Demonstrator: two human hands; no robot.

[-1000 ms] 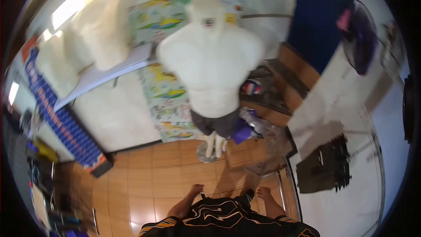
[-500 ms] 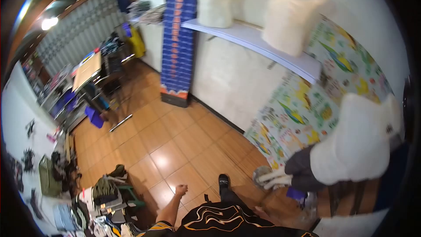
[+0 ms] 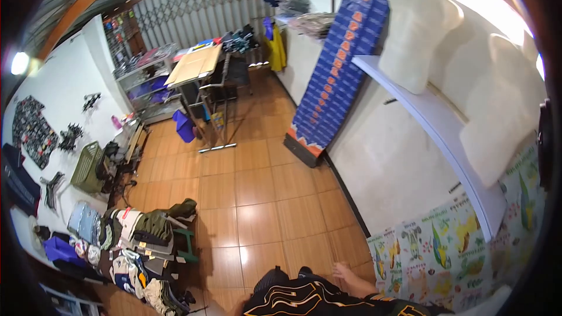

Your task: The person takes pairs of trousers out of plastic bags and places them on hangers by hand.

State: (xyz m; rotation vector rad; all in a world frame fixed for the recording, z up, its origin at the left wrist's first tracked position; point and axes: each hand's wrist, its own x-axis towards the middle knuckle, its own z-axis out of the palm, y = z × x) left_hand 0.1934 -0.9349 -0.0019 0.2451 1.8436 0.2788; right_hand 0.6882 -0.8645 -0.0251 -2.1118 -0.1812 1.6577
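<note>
My right hand (image 3: 344, 272) hangs low at the right of my body, over the tiled floor (image 3: 263, 228) and beside the patterned sheet (image 3: 433, 251) on the wall. Its fingers look loosely stretched, and nothing shows in them. My left hand is out of view past the bottom edge. A black shirt with orange and white lines (image 3: 304, 298) covers my body. To my left, piles of folded clothes (image 3: 146, 228) lie on a green stand (image 3: 186, 246).
Ahead stands a table with a tan board (image 3: 196, 63). A tall blue banner stand (image 3: 342, 64) leans by the right wall. White torso mannequins (image 3: 407, 35) stand on a pale shelf (image 3: 433, 120). A green crate (image 3: 88, 167) sits at left, near hangers (image 3: 52, 190) on the wall.
My view has swung to the right-hand tilt and forward, so the banner and shelf sit further right. My left hand has left the view; my right hand shows more clearly. The white mannequin at lower right is gone from view.
</note>
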